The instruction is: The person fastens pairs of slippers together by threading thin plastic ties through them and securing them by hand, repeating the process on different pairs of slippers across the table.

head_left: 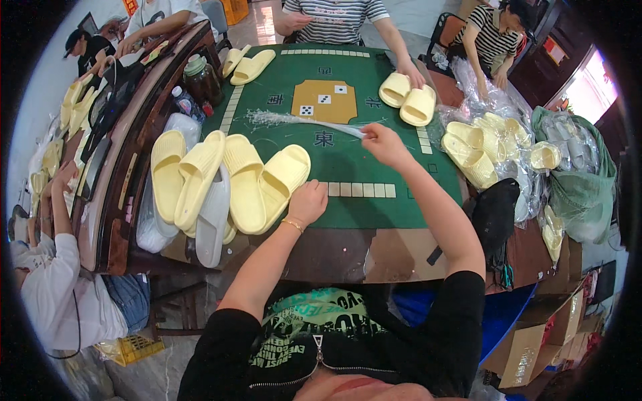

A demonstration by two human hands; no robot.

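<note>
My right hand pinches one end of a bundle of thin clear plastic strands, which stretches leftward over the green mat and frays at its far end. Curled low on the mat, my left hand lies against the edge of a pale yellow slipper; its fingers look closed, and what they may hold is hidden. More yellow slippers are piled to its left, with a grey slipper among them.
The green mat has a printed tile pattern. A jar and a bottle stand at the left edge. Across the table, a person's hand touches two yellow slippers. Plastic-wrapped slippers and a black bag crowd the right side.
</note>
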